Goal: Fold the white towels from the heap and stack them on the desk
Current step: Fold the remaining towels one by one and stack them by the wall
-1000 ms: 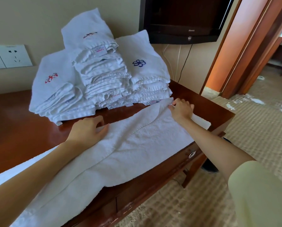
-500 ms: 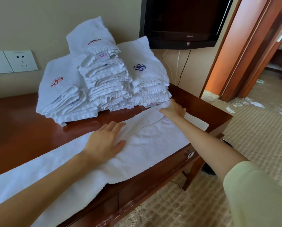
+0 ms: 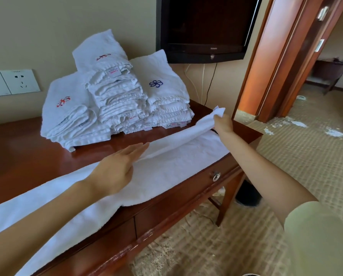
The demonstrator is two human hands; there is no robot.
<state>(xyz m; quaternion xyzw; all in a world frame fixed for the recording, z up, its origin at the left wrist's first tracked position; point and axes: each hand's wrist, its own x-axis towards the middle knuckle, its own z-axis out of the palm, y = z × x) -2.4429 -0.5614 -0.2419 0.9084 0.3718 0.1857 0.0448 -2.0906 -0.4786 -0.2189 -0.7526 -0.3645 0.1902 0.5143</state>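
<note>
Soft, light and limp, the long towel (image 3: pixel 176 156) lies along the tabletop's (image 3: pixel 17 156) front edge, and its left end trails out of view. The left hand (image 3: pixel 117 168), fingers straight, rests on its middle. The right hand (image 3: pixel 223 122) pinches the raised far corner, seemingly both layers. Corners and hems give the surest hold, since unsupported cloth sags.

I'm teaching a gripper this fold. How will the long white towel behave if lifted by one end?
Probably floppy: the towel sags between the right hand, which pinches its raised end, and the desk. Likely light, since a pinch lifts that end. It may slide on the glossy wood; the left hand lies flat on it.
</note>
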